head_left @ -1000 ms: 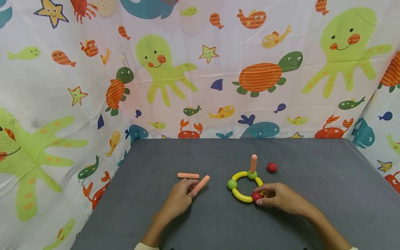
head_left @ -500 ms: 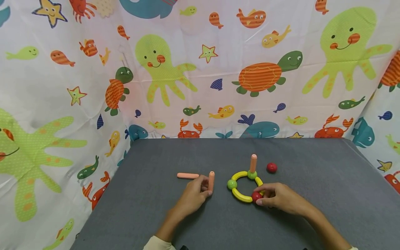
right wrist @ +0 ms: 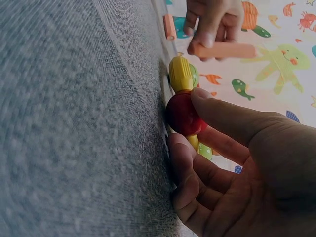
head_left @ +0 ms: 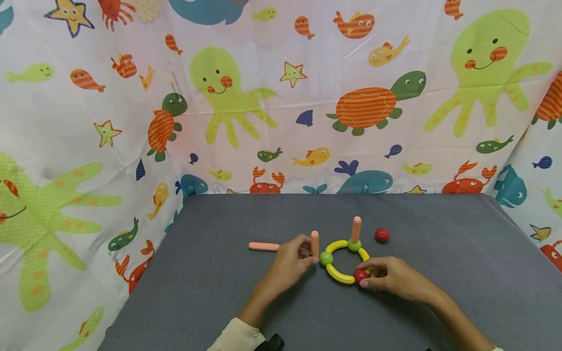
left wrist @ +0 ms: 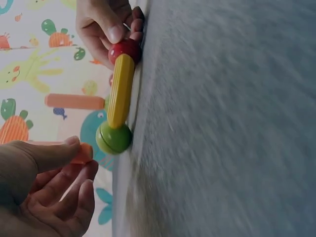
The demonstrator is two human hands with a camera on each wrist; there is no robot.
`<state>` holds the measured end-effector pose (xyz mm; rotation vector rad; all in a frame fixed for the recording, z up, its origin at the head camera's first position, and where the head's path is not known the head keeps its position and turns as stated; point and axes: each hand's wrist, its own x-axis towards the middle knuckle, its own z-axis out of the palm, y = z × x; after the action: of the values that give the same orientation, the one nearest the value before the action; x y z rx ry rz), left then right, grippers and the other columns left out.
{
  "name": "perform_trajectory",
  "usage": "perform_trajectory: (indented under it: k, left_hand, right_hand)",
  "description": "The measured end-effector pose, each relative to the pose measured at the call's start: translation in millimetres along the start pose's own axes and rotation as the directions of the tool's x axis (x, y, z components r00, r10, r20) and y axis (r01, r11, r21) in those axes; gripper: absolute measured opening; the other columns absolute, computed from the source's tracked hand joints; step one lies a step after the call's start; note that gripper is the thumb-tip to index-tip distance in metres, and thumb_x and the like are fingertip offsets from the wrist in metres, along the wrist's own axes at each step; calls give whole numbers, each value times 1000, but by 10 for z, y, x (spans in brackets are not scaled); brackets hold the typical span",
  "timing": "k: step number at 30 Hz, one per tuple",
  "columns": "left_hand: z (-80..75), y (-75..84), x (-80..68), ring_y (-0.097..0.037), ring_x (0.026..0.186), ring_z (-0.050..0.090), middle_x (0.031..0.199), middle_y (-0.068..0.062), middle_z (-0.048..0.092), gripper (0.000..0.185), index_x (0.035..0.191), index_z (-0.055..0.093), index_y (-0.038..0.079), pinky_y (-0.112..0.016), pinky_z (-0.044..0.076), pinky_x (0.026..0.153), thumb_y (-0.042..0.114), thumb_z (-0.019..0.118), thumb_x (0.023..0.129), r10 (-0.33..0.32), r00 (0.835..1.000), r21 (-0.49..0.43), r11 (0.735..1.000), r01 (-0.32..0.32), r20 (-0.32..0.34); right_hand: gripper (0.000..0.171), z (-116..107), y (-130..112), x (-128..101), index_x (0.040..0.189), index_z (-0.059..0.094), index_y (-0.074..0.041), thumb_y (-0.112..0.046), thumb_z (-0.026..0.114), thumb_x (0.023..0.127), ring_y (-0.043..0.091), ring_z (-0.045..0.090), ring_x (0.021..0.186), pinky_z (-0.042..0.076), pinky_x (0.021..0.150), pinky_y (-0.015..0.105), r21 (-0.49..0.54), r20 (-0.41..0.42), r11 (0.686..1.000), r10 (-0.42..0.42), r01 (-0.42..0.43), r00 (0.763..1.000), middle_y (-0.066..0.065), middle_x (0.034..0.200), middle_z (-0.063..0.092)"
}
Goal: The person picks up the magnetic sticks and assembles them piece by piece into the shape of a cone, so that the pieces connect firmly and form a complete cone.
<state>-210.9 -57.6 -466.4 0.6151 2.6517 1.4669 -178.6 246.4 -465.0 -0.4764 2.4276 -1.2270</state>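
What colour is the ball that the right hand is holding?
Red; the ball shows best in the right wrist view.

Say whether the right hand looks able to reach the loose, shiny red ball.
Probably yes: only grey surface separates the loose ball from the right hand, though that hand grips the other red ball.

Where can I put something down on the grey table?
The grey cloth tabletop is bare left of the lying pink stick and right of the loose red ball. It's crowded around the yellow-and-green ring, where the left hand holds an upright pink stick and the right hand pinches the ring's red ball.
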Motion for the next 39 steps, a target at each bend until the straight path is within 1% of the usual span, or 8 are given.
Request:
perform_trajectory:
  k: [7,14,24,29,32,35,37,39]
  left_hand:
    - [128,93,127,-10,99,71,110,-1,75,33,127,70,10,-26,58,88,13,81,95,57,997,-11,998,-58,-43]
    - [208,94,213,-11,98,72,108,-2,76,32,124,72,9,-25,59,87,11,82,94,74,996,-3,997,-74,-56]
    - [239,52,240,-15,97,72,105,-2,75,30,121,73,9,-28,59,88,10,83,93,63,997,7,998,-63,-48]
    - [225,37,222,-14,101,70,110,-1,73,32,124,73,10,-27,58,91,16,83,94,43,999,40,998,-42,-15]
    - [209,14,210,-15,104,71,112,-1,73,31,122,75,11,-29,58,93,20,84,93,30,999,54,998,-29,-11]
    - [194,-1,195,-14,103,70,113,-2,72,30,119,76,13,-29,58,91,25,85,93,8,1000,75,997,-7,-7]
    - [190,0,182,-11,100,69,112,-1,72,30,118,76,13,-28,57,88,27,85,93,-10,1000,92,996,11,-5]
    - [192,7,175,-9,96,66,110,-1,71,30,118,76,13,-26,56,85,29,84,94,-27,1000,103,994,27,-4]
  right_hand:
    - [38,-2,6,1,128,73,-8,-29,79,97,15,61,75,49,62,26,-7,-8,1000,-7,7,1000,3,89,66]
    - [38,7,13,6,127,73,-9,-30,80,96,14,61,75,49,62,26,-8,-15,1000,-12,12,1000,2,88,67]
    - [39,5,11,-1,128,73,-8,-29,80,96,15,61,75,49,62,25,-4,-15,1000,-3,3,1000,3,88,67]
    - [40,-1,18,6,129,72,-8,-28,80,96,18,61,77,49,62,26,3,-7,1000,7,-7,1000,3,89,66]
    - [39,-15,18,7,130,72,-7,-27,79,97,19,62,76,50,62,27,20,-2,1000,0,0,1000,5,89,66]
    - [38,-41,4,3,128,73,-7,-29,79,97,16,61,71,50,60,27,16,-51,1000,-6,7,999,4,86,67]
    - [38,-61,-17,6,126,73,-7,-29,79,97,15,59,69,49,58,27,-5,-124,1000,-5,4,992,3,84,66]
    - [37,-75,-41,23,124,73,-7,-30,81,95,14,57,68,47,58,27,-36,-214,999,5,-13,977,2,82,65]
